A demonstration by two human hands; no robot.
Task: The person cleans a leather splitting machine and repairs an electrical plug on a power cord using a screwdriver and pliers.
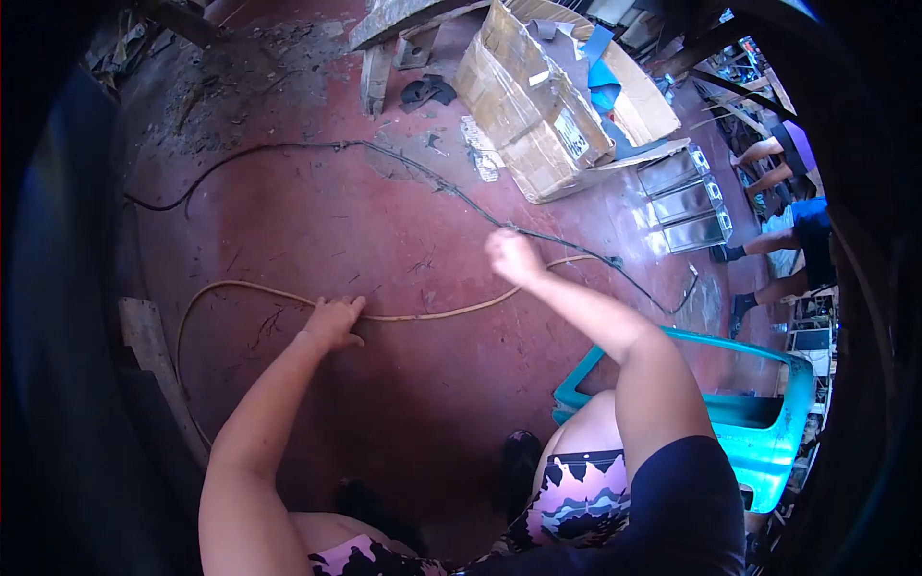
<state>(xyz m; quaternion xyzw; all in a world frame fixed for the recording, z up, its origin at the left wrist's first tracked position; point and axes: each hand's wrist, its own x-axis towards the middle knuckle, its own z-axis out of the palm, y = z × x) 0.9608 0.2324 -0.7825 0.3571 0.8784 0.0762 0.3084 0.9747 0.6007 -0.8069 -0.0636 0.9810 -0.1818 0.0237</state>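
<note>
A thin yellow-brown hose (432, 315) curves across the red floor below me. Over it is my left hand (333, 322), palm down with the fingers apart and the thumb out to the side. My right hand (514, 257) is curled closed and slightly blurred; I cannot tell what it holds. Its wrist overlaps the hose in this view. Just beyond that hand, a dark cable (432, 178) runs across the floor.
A worn cardboard box (523, 115) with blue and grey scraps stands ahead. Shiny metal panels (687, 202) lie right of it. A teal door frame (768, 442) is at my right. Another person's legs (778, 259) show at far right. Debris (221, 96) covers the far-left floor.
</note>
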